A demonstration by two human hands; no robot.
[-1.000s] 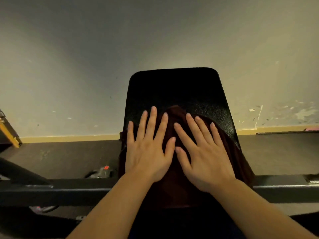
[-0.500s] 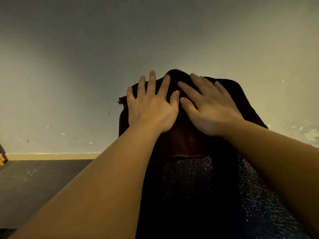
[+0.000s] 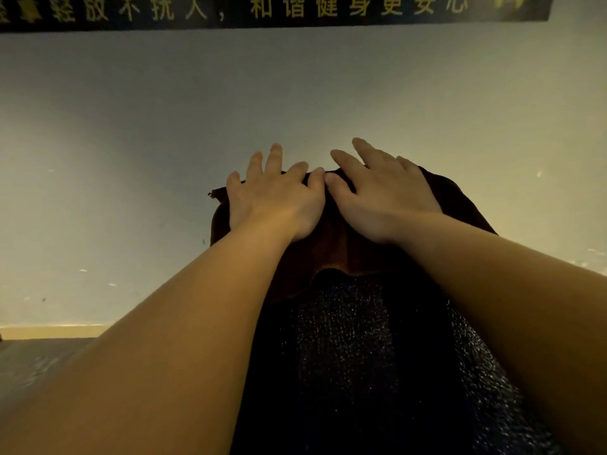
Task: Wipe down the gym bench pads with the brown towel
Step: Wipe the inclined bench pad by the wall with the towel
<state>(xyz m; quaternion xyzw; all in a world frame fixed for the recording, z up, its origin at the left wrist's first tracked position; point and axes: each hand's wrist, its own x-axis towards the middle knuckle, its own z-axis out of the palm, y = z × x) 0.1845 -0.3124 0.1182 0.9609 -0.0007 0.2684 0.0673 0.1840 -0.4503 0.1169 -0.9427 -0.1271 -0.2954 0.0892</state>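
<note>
The brown towel lies draped over the far top end of the black textured bench pad. The left hand and right hand press flat on it side by side, thumbs touching, fingers straight and spread past the pad's top edge.

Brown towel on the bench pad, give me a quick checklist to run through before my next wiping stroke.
1. Both hands on the towel: ok. Left hand and right hand press flat on the brown towel.
2. Towel at the pad's far end: ok; it drapes over the top edge.
3. Towel spread flat: not ok; it is bunched between the thumbs.
4. Bench pad nearer to me uncovered for the return stroke: ok.
5. Pad already clean: cannot tell; the light is too dim.
</note>
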